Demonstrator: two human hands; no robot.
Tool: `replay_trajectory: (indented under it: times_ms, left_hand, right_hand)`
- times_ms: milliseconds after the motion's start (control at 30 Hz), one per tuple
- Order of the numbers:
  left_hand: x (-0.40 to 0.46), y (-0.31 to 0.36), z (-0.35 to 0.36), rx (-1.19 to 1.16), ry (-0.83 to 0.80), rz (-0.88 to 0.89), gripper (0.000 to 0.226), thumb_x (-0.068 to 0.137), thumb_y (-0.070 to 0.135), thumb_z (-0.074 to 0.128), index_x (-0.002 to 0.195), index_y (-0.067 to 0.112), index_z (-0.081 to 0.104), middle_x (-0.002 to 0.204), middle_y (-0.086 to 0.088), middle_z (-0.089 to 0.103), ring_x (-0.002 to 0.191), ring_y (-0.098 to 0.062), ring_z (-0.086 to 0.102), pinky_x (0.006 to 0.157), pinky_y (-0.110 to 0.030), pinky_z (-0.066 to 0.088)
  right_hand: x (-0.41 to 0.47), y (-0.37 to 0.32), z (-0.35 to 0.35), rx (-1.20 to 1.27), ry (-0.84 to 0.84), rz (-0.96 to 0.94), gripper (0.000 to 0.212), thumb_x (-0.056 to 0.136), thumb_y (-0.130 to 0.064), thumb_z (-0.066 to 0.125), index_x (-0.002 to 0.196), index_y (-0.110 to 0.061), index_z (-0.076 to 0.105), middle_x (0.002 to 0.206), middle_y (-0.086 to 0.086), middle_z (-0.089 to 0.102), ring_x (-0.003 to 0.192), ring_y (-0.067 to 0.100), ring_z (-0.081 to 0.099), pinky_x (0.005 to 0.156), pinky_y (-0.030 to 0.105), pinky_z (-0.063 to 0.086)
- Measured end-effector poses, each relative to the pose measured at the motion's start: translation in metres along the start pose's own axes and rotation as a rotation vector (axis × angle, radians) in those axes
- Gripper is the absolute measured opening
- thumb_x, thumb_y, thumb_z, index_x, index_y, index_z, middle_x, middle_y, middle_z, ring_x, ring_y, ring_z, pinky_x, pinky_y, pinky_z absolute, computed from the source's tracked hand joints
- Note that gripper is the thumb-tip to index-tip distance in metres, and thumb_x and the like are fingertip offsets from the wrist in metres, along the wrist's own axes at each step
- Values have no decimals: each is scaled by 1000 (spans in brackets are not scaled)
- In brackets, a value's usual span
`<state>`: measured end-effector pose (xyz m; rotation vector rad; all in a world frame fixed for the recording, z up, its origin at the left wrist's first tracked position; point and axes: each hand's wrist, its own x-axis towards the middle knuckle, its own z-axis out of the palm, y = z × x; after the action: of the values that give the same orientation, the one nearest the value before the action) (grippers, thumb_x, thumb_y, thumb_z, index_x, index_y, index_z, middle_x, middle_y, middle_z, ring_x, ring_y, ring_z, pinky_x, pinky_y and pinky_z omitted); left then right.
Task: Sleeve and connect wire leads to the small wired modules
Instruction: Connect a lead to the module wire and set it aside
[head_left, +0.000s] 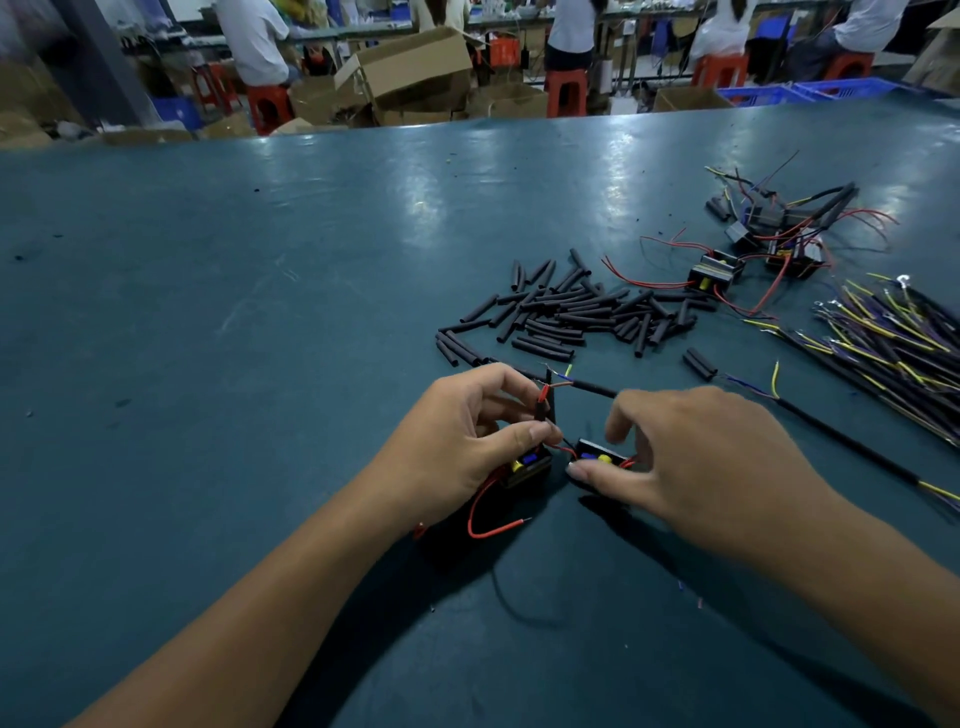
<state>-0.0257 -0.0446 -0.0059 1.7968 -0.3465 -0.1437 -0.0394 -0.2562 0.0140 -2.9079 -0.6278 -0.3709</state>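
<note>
While the left hand (462, 441) pinches a short black sleeve (540, 413) with red lead over one small module (527, 465) on the teal table (260, 312), the right hand (696, 467) grips a second module (597, 460) just beside it, loose sleeves (571, 312) piled at 12 o'clock, cable bundle (893, 343) around 2.

A broad teal table (260, 249) fills the foreground, its worn top shining with patches of overhead light. Beyond its far edge stand open cardboard boxes (410, 67), red stools (267, 106) with seated people, blue crates (769, 93) and a long workbench (509, 21) across the room.
</note>
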Motion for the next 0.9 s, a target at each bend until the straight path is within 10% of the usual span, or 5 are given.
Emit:
replay_trajectory:
  times_ms: [233,400,600,900]
  left_hand:
    - [-4,3,-4,26,-52,-17,12,89,14,74,101,10,70,98,-8,77,85,-55,62,78,-62,52]
    - [-4,2,-3,89,-77,15,9,93,13,70,101,17,70,97,-2,77,73,-27,66,67,-30,53]
    - [-3,4,-2,131,-73,28,9,94,19,69,102,21,69,96,2,77,89,-50,64,84,-64,52]
    - [-1,4,4,135,-27,44,13,93,22,68,100,11,70,90,-2,78,87,-37,70,83,-51,55]
  right_hand:
    - [7,9,2,233,278,-348,22,92,-24,68,111,-12,67,107,2,61,100,24,59,87,36,48]
    - [8,11,6,326,174,-319,21,94,-22,65,115,-17,66,106,0,62,95,19,62,78,36,52]
    - [9,7,-2,201,214,-260,26,100,-31,49,113,-17,67,94,3,58,66,27,59,54,43,51]
    - [8,7,-4,214,201,-281,23,101,-30,47,114,-24,66,90,0,53,59,30,53,46,44,47]
